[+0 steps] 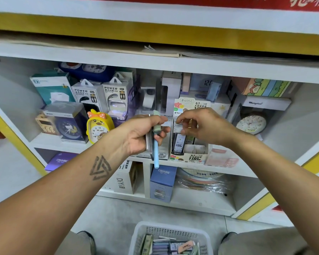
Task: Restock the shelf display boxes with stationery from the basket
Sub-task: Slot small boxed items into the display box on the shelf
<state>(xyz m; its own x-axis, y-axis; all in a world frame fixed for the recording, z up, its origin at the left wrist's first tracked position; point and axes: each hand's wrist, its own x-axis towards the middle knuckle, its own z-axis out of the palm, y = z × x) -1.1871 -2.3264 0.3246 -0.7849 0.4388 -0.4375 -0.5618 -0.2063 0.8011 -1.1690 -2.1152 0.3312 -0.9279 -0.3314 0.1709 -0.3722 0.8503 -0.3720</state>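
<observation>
Because the left hand (144, 134) is closed around several items at once, a blue pen (156, 153) hanging below the fist and some flat dark packs beside it, a slackened finger could let the pen slide out and drop toward the lower shelf or the floor. Just left of that hand a yellow duck clock (98, 126) stands near the shelf edge, so a sideways swing of the wrist could knock it off. To the right, the right hand (201, 124) pinches a small pack at the top of the lead display box (189, 142), whose slots look tightly filled at the back; forcing it might tip the light cardboard forward. A round clock (251, 123) sits well apart. The white basket (170, 240) of stationery waits below between the feet, with open room above it.
</observation>
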